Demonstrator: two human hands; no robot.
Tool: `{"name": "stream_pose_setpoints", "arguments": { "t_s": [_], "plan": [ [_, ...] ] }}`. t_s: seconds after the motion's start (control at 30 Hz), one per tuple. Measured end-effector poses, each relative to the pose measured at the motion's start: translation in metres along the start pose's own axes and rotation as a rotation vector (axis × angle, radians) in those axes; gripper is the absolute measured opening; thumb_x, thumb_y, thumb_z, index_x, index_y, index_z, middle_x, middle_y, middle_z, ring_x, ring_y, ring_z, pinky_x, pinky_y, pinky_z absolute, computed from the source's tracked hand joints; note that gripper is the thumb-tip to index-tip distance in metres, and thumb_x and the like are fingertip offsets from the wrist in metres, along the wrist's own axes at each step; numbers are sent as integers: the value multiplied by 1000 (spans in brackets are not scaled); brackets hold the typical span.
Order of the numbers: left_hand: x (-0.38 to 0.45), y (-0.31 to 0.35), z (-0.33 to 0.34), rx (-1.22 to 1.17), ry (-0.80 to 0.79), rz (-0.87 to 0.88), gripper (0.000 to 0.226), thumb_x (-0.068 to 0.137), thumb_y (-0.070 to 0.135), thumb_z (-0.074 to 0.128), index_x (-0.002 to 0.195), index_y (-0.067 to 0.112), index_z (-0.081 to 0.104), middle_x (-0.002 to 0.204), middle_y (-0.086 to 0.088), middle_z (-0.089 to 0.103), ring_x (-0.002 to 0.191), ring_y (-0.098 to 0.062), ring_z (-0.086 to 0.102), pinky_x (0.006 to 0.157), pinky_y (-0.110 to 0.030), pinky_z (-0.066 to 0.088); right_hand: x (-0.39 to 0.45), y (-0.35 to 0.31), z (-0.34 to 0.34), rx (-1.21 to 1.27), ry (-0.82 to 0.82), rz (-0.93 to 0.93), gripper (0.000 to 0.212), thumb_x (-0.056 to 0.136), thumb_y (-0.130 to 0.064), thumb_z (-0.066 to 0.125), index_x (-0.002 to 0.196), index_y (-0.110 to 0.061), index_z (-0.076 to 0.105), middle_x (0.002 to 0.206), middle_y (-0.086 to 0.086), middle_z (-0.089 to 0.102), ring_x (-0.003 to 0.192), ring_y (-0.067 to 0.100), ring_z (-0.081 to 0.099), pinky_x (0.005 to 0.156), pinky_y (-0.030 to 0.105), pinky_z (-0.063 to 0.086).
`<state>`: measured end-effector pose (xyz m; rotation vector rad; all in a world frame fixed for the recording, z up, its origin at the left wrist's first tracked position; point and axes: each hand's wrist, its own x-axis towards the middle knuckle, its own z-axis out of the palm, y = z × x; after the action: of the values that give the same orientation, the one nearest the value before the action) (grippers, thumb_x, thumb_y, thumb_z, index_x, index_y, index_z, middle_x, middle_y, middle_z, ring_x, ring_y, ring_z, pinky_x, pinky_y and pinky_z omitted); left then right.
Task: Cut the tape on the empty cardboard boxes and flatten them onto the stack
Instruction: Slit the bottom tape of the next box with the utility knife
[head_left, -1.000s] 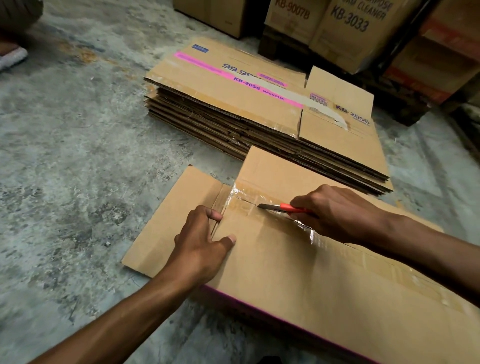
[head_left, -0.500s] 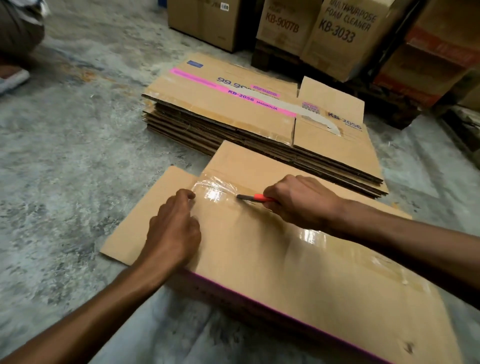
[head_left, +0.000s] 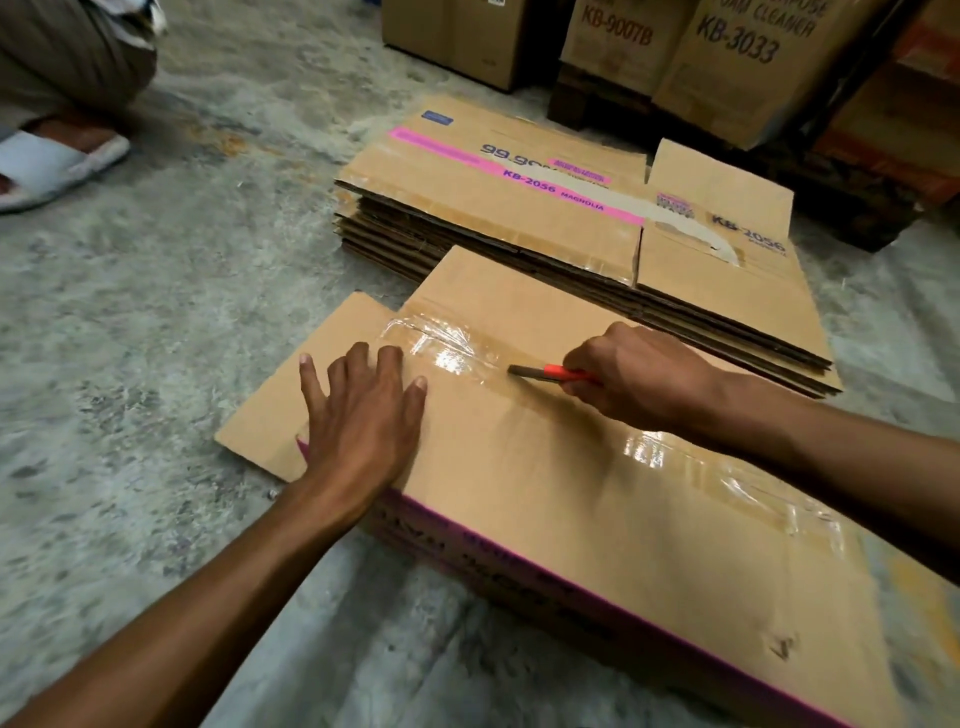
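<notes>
A cardboard box (head_left: 597, 499) lies on the concrete floor (head_left: 156, 364), its taped face up and a pink stripe along the near edge. The left hand (head_left: 363, 415) lies flat on it, fingers spread, pressing down near the seam at the left end. The right hand (head_left: 639, 379) is closed around a red-handled box cutter (head_left: 550, 373), whose blade tip meets the shiny clear tape (head_left: 447, 348) running along the seam. Just behind the box sits the stack of flattened boxes (head_left: 571, 234), the top one printed "KB-2056 MAGNOLIA". Full cartons (head_left: 737, 57) stand at the back, and someone's sandalled foot (head_left: 47, 166) shows at the far left.
</notes>
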<state>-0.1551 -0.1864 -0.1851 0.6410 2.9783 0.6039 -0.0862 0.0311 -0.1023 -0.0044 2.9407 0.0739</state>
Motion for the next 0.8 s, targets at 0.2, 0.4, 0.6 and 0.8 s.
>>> {"name": "stream_pose_setpoints", "arguments": {
  "t_s": [0.2,0.4,0.6,0.8],
  "plan": [
    [0,1,-1,-15,1,6,39,97,38,30,127,16,42,135,-13,44,132,-31,35,116,-53,-5,-37,17,3,-25,-46,48,21,93,-32,51,102,-20,66,82,3,64,70,25,58,55,33,43],
    [2,19,-1,8,77,116,38,96,18,39,133,12,41,149,-15,30,141,-30,18,116,-50,-2,-52,25,7,-81,-131,99,20,94,-30,49,101,-20,63,82,0,55,73,22,53,59,30,35],
    [13,59,21,-48,-99,341,53,99,41,25,149,23,20,160,-8,8,147,-22,0,119,-43,1,-58,27,0,-146,-112,71,22,95,-32,48,105,-18,63,78,-3,51,64,18,46,51,25,30],
    [14,54,30,21,-124,343,56,99,45,18,151,25,12,161,-5,1,147,-21,-6,119,-45,-4,-124,57,0,-250,-210,175,25,97,-35,42,104,-22,62,77,-4,57,66,17,55,57,31,44]
  ]
}}
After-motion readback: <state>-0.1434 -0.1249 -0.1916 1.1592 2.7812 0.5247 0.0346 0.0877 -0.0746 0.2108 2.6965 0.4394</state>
